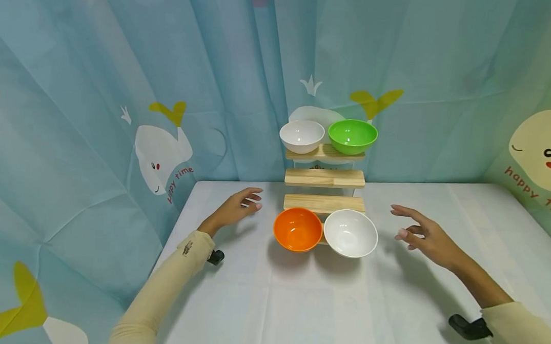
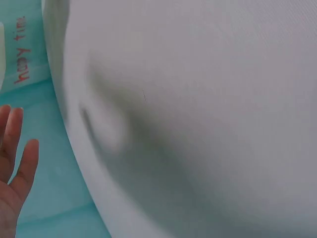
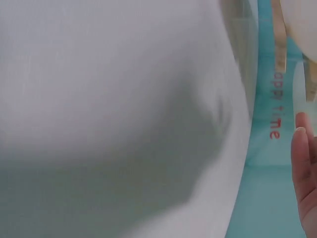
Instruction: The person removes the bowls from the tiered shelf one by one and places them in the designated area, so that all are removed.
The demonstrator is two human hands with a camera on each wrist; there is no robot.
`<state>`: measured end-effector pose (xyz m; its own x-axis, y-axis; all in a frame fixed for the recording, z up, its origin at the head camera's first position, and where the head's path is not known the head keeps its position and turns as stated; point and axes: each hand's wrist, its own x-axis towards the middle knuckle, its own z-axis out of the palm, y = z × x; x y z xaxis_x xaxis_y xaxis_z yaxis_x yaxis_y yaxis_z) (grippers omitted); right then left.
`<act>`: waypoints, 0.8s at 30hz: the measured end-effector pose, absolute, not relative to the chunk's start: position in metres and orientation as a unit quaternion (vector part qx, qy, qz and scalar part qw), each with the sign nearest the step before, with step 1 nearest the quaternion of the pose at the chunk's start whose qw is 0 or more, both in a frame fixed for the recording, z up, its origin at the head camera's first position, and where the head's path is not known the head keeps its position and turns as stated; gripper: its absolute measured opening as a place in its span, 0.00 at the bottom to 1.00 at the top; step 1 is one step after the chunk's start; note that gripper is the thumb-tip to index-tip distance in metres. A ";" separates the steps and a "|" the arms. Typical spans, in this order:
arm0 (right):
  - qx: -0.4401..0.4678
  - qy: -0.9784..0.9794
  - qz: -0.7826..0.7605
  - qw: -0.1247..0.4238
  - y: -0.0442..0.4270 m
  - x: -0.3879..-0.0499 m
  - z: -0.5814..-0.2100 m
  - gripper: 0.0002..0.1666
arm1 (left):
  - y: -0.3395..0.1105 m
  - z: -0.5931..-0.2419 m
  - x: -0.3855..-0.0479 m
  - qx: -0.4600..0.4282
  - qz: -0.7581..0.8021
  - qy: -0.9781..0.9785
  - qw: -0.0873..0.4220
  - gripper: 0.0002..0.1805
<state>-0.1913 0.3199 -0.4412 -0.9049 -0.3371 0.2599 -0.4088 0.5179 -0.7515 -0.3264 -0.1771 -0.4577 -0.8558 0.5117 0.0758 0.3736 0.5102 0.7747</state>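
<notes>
In the head view a stepped wooden rack (image 1: 324, 177) holds a white bowl (image 1: 302, 136) and a green bowl (image 1: 353, 137) on top. An orange bowl (image 1: 298, 229) and a second white bowl (image 1: 350, 233) sit side by side at its lowest step. My left hand (image 1: 237, 207) hovers left of the orange bowl, fingers loosely bent, holding nothing; the left wrist view shows part of it (image 2: 17, 173). To the right of the lower white bowl, my right hand (image 1: 425, 237) is raised and holds nothing; its fingers also show in the right wrist view (image 3: 306, 173).
A white cloth (image 1: 316, 307) covers the table. Behind and to the left hangs a blue curtain (image 1: 242, 88) with printed whales, and its right part (image 1: 539, 153) runs along the table's right side. The rack's two middle steps bear no bowls.
</notes>
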 end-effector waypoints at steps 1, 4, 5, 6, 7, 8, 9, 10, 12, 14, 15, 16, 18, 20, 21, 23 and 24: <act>0.218 -0.865 0.450 0.039 0.318 -0.191 -0.442 0.35 | -0.174 -0.458 -0.327 0.258 0.431 0.860 0.085 0.28; 0.225 -0.852 0.472 0.031 0.312 -0.192 -0.444 0.35 | -0.166 -0.457 -0.326 0.263 0.444 0.851 0.095 0.28; 0.227 -0.849 0.477 0.028 0.310 -0.192 -0.445 0.35 | -0.163 -0.458 -0.327 0.263 0.450 0.848 0.097 0.28; 0.228 -0.846 0.482 0.026 0.309 -0.192 -0.446 0.35 | -0.160 -0.458 -0.327 0.263 0.454 0.846 0.099 0.28; 0.230 -0.843 0.485 0.023 0.307 -0.192 -0.446 0.36 | -0.158 -0.457 -0.327 0.264 0.455 0.845 0.098 0.28; 0.233 -0.840 0.489 0.021 0.305 -0.191 -0.447 0.36 | -0.156 -0.457 -0.327 0.264 0.455 0.845 0.098 0.27; 0.237 -0.837 0.492 0.019 0.303 -0.191 -0.447 0.37 | -0.154 -0.457 -0.327 0.265 0.453 0.846 0.096 0.27; 0.240 -0.834 0.497 0.016 0.301 -0.191 -0.447 0.37 | -0.152 -0.456 -0.328 0.264 0.455 0.845 0.096 0.26; 0.248 -0.826 0.507 0.012 0.297 -0.190 -0.448 0.38 | -0.149 -0.455 -0.328 0.265 0.457 0.844 0.096 0.26; 0.257 -0.816 0.518 0.007 0.294 -0.190 -0.447 0.40 | -0.146 -0.453 -0.328 0.268 0.460 0.841 0.096 0.25; 0.261 -0.810 0.525 0.005 0.292 -0.189 -0.447 0.42 | -0.144 -0.453 -0.328 0.270 0.462 0.839 0.096 0.25; 0.264 -0.805 0.531 0.004 0.291 -0.189 -0.447 0.43 | -0.143 -0.452 -0.329 0.273 0.465 0.837 0.097 0.25; 0.269 -0.799 0.538 0.001 0.288 -0.189 -0.446 0.46 | -0.140 -0.452 -0.330 0.278 0.467 0.834 0.099 0.25; 0.270 -0.796 0.541 -0.002 0.286 -0.189 -0.446 0.48 | -0.138 -0.452 -0.331 0.281 0.467 0.832 0.103 0.25; 0.270 -0.796 0.542 -0.003 0.285 -0.189 -0.446 0.49 | -0.137 -0.452 -0.331 0.282 0.466 0.832 0.104 0.26; 0.267 -0.799 0.539 -0.004 0.284 -0.190 -0.447 0.51 | -0.135 -0.452 -0.333 0.284 0.462 0.833 0.109 0.27; 0.266 -0.800 0.538 -0.004 0.283 -0.190 -0.448 0.52 | -0.134 -0.452 -0.333 0.284 0.460 0.834 0.112 0.27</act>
<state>-0.1899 0.2833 -0.4480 -0.8587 -0.4296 0.2793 -0.4210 0.2807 -0.8625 -0.3330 -0.1336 -0.4524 -0.8134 0.5768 0.0753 0.3716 0.4157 0.8301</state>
